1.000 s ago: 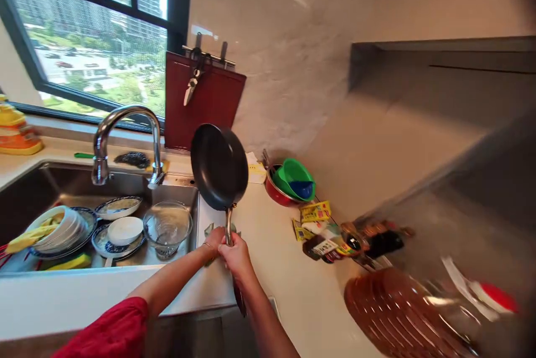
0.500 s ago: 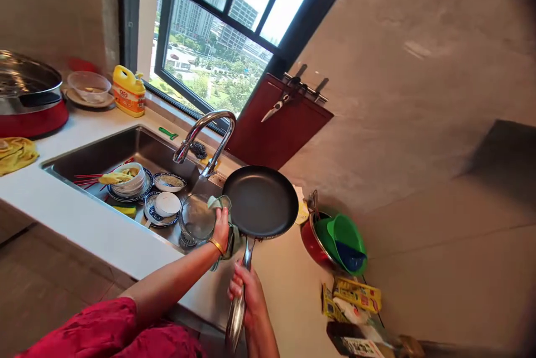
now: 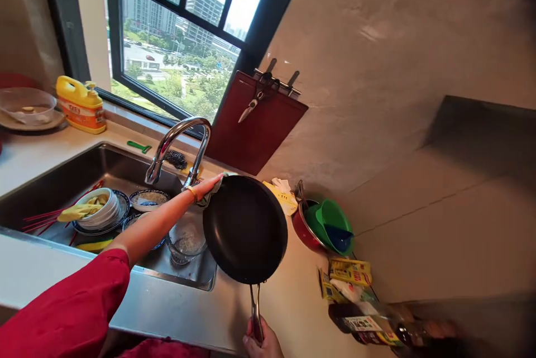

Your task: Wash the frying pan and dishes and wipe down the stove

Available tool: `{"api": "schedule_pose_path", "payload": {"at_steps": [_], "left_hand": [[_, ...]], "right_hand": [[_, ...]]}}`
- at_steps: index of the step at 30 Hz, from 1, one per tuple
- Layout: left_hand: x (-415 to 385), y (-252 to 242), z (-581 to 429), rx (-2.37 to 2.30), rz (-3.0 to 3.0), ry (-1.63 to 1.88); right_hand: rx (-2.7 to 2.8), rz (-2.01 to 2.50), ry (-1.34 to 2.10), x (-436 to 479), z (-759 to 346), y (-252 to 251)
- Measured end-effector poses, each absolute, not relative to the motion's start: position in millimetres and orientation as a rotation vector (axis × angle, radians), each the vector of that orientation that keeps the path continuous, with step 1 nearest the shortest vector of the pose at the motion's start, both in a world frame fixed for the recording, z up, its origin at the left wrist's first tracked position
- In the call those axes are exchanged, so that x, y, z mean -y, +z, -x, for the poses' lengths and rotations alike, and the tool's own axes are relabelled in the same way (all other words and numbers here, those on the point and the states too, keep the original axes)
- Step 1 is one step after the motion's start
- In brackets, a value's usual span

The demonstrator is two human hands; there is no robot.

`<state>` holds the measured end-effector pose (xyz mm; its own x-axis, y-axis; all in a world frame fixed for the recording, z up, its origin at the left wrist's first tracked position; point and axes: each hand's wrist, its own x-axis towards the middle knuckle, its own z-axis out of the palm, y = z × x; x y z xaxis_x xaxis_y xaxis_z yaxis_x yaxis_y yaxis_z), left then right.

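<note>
A black non-stick frying pan (image 3: 245, 229) is held tilted over the edge of the sink, its dark inside facing me. My right hand (image 3: 262, 341) grips the end of its steel handle (image 3: 256, 308) at the bottom of the view. My left hand (image 3: 210, 184) reaches across to the pan's far rim. A greyish-green cloth (image 3: 212, 193) lies under its fingers, pressed against the rim. A gold bangle sits on that wrist, and a red sleeve covers the arm higher up.
Below my left arm, a stainless steel sink (image 3: 54, 193) holds a glass bowl (image 3: 186, 240) and stacked dishes (image 3: 98, 213). A chrome faucet (image 3: 180, 143) rises behind it. A red pot with green bowls (image 3: 322, 229) and sauce packets stand on the counter to the right.
My left hand and the cloth have moved from the pan's near side up to its far rim. The pan has shifted slightly left, and the view has turned a little.
</note>
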<state>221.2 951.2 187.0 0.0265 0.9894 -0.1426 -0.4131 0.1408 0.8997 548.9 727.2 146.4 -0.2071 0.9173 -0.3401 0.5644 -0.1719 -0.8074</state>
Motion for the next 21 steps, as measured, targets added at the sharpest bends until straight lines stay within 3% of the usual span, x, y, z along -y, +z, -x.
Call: {"api": "schedule_pose_path", "payload": {"at_steps": [5, 9, 14, 17, 21], "left_hand": [[-973.1, 253.7, -233.4, -0.894, -1.515, 1.218], [-935.6, 280.4, -234.3, -0.931, -2.222, 1.227], [-848.4, 238.3, -228.9, -1.339, -2.512, 1.414], [-808.1, 211.4, -235.7, -1.357, -2.584, 1.191], [-788.4, 206.8, -257.9, -1.010, -2.658, 0.847]], "right_hand": [[1.977, 1.968, 0.822, -736.1, -544.9, 157.5], [2.078, 2.308, 0.384, -754.3, -538.6, 172.3], [2.191, 2.255, 0.167, -776.0, -523.5, 179.5], [2.252, 2.185, 0.070, -785.1, -512.6, 175.9], [2.339, 2.109, -0.132, -791.6, -505.5, 167.1]]}}
